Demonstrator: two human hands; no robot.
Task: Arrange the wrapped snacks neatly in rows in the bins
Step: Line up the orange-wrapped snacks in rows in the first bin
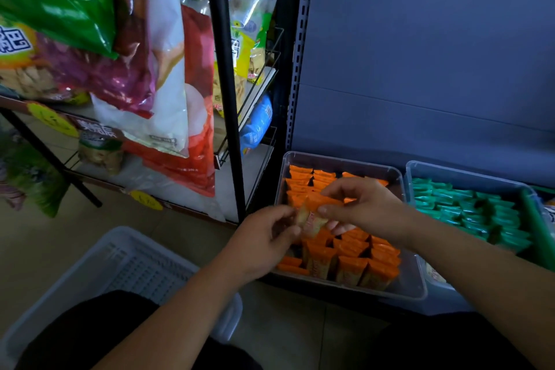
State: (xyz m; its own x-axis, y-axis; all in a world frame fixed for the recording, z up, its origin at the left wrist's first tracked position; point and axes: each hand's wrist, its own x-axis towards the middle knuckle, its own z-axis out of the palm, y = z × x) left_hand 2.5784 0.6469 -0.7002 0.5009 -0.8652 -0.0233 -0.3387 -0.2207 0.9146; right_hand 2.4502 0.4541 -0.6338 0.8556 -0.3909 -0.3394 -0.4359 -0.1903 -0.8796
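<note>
Both hands hold one orange snack (313, 213) just above the clear bin (416, 285). The left hand (267, 237) pinches its pale near end and the right hand (363, 207) pinches its orange far end between thumb and fingertips, though blur hides the exact finger contact. Below it, packs (354, 261) stand in rows at the front and back of the bin, with a gap in the middle under the hands. The snack looks light, and its glossy film is probably slick and crinkly, so it is best held by the flat crimped ends and not squeezed at the middle, where the filling might crush. A second bin (426, 169) just beside it holds teal packs (468, 210), already lined up.
</note>
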